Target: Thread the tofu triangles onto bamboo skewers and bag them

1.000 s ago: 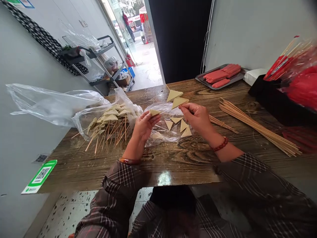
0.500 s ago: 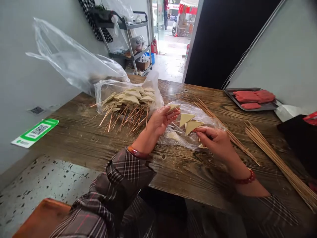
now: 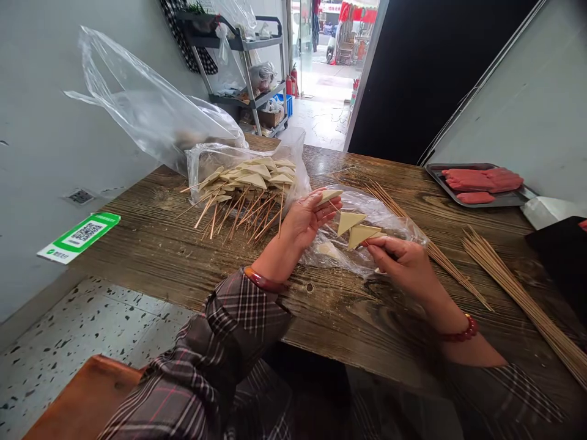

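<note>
Pale triangular slices [image 3: 351, 222] are threaded on a thin stick between my hands. My right hand [image 3: 402, 263] pinches the stick's right end. A further triangular piece [image 3: 329, 196] lies against the fingers of my left hand [image 3: 303, 220], held between thumb and fingers at the stick's other end. Beneath the hands a clear plastic sheet [image 3: 389, 223] lies on the wooden table [image 3: 183, 269], with a few loose pale pieces on it. To the left, a heap of skewered pale triangles [image 3: 257, 174] rests in an open plastic bag [image 3: 296, 153], sticks pointing toward me.
Bare sticks [image 3: 513, 293] lie in a bundle at the right, with more sticks [image 3: 413, 235] beside the sheet. A dark tray [image 3: 509, 198] holds pinkish-red blocks. A green-edged code card [image 3: 82, 235] is at the left edge. Behind stands a shelf cart [image 3: 257, 98].
The whole view has shifted slightly, so the scene sits a little further right. The piece at my left hand shows more of its face. Both hands keep nearly the same pose.
</note>
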`<state>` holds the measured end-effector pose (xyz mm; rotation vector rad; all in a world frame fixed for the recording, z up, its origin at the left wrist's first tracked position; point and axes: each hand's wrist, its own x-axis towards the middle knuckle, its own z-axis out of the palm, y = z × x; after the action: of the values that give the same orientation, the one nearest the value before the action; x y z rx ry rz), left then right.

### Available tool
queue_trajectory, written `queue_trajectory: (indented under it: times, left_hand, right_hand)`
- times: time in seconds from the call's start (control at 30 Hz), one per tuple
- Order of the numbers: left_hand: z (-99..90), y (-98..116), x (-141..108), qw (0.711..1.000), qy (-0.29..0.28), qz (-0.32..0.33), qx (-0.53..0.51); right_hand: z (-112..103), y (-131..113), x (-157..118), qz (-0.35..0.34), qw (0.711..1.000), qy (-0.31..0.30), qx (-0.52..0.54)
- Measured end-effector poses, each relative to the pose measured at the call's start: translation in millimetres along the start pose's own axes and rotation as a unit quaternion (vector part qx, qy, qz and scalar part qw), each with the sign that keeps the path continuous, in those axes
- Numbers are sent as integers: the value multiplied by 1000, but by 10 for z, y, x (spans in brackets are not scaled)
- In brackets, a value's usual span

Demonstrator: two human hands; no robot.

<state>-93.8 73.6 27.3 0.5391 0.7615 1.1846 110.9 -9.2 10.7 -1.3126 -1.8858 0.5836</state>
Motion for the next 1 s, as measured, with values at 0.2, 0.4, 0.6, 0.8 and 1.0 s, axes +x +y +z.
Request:
queue_trajectory:
  times: [0.2,0.4,0.6,0.8,1.0]
  left_hand:
    - [-4,-17,-3,1000,-5,6,6]
    - [-4,-17,-5,1000,-4,9,12]
    - [-7,-18,3,1000,1,17,14]
    - [-20,-20,11,1000,8,11,15]
    - [-8,-23,7,1000,12,1,4]
  right_hand:
    - [11,8,2,5,1000,2,5]
    - [17,5,6,20,1000,-1,5]
    - [20,7,7,23,1000,-8,18]
    - [8,-25,11,11,1000,1,12]
    - [9,-29,13,18,1000,-3,9]
